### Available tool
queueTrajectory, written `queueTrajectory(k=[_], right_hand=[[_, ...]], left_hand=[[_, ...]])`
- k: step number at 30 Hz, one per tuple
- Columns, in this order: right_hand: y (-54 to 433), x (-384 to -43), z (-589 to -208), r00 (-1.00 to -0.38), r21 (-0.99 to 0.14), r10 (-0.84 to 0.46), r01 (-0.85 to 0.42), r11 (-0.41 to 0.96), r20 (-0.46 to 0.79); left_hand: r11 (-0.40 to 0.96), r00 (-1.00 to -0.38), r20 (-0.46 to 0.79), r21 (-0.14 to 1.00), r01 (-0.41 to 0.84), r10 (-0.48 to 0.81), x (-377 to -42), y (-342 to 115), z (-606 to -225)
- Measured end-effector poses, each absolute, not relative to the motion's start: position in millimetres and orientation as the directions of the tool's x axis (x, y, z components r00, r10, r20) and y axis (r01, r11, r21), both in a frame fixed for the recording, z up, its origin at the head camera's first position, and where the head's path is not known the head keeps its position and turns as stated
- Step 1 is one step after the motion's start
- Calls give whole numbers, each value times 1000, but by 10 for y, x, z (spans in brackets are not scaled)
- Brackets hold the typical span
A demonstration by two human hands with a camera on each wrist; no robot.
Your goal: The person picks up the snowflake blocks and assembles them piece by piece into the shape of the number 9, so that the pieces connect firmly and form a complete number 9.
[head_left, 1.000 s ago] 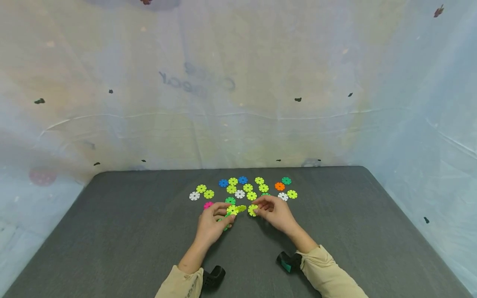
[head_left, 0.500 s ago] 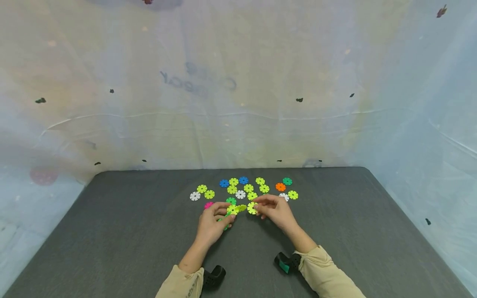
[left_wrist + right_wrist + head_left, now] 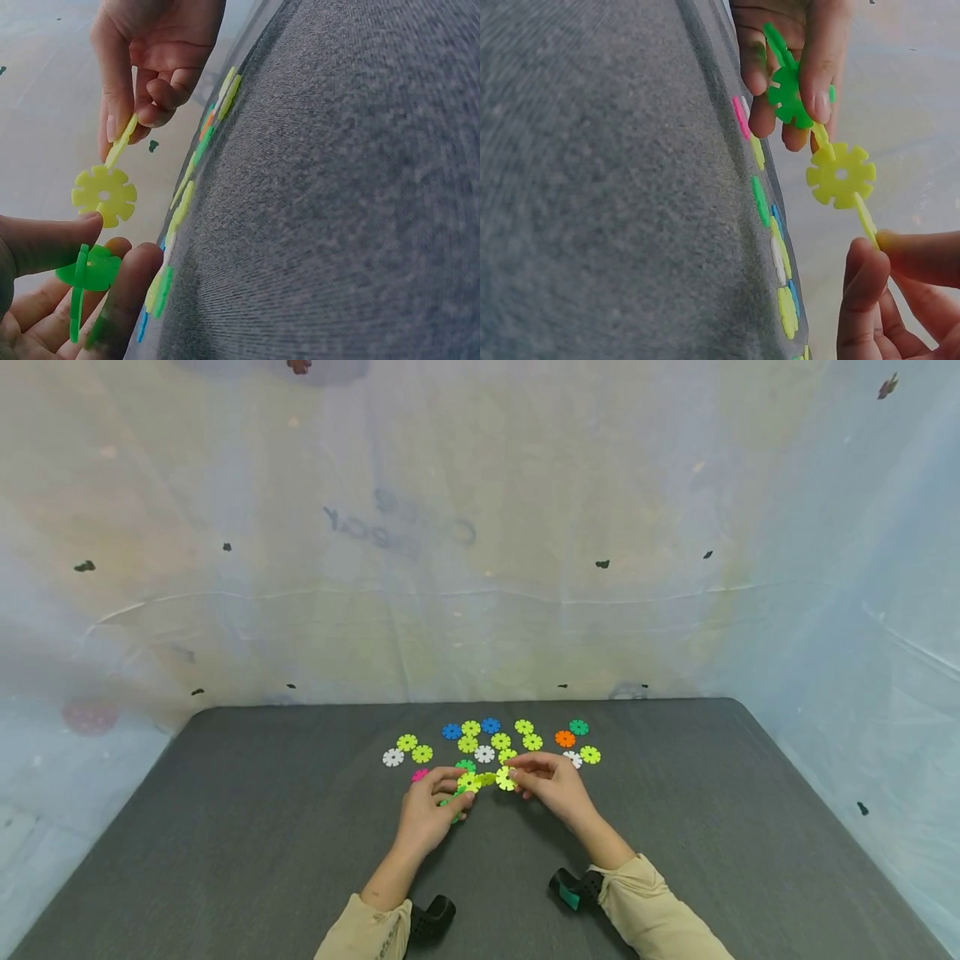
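My left hand (image 3: 427,814) grips a small chain of notched plastic discs. In the right wrist view the chain has green discs (image 3: 789,97) slotted crosswise among the fingers, then a yellow disc (image 3: 841,178) beyond the thumb tip. My right hand (image 3: 557,792) pinches another yellow disc (image 3: 866,220) between thumb and fingers. Its edge meets a notch of the chain's yellow disc in the right wrist view; how deep it sits I cannot tell. Both hands hold the pieces raised above the table's grey cloth top.
Loose notched discs lie flat beyond the hands, including a white disc (image 3: 393,757), a blue disc (image 3: 491,725), an orange disc (image 3: 565,739) and a pink disc (image 3: 420,774). The grey table (image 3: 300,835) ends at a pale sheet wall (image 3: 480,635).
My right hand has shifted slightly left with its yellow disc, and the gap to the chain's end has closed. The left hand holds nearly still.
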State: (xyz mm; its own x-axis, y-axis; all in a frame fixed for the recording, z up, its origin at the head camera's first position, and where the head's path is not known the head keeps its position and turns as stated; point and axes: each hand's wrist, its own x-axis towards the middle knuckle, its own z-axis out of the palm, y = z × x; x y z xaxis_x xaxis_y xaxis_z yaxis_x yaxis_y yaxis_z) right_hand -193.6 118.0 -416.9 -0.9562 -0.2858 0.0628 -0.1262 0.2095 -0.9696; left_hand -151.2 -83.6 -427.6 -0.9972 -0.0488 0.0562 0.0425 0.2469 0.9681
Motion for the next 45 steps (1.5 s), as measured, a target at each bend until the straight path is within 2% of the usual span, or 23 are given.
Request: queueTrajectory(k=[17,23,30,38,45], right_hand=[[1152,-1939,-4133,-944,-961,-319,-160,224,83],[1119,-1891,-4057,-948,-951,-303,-178,253,97],[1059,-1745,-3817,-961,-941,-261,-172,293,95],[1053,-1903,-4098,-978,-946,-180,-153,287,104],[1004,-1895,-4132,-983,-946,-90,-176,271,157]], left_hand=[[268,-992,112,959,95,-50,-1511,-834,-4248],[216,-994,93,973,80,-52,-1495,-825,-4238],[188,-996,75,980,65,-51,-1473,-799,-4214],[159,-992,85,985,70,-89,-1454,-752,-4217],[162,-983,106,983,81,-150,-1460,-674,-4242]])
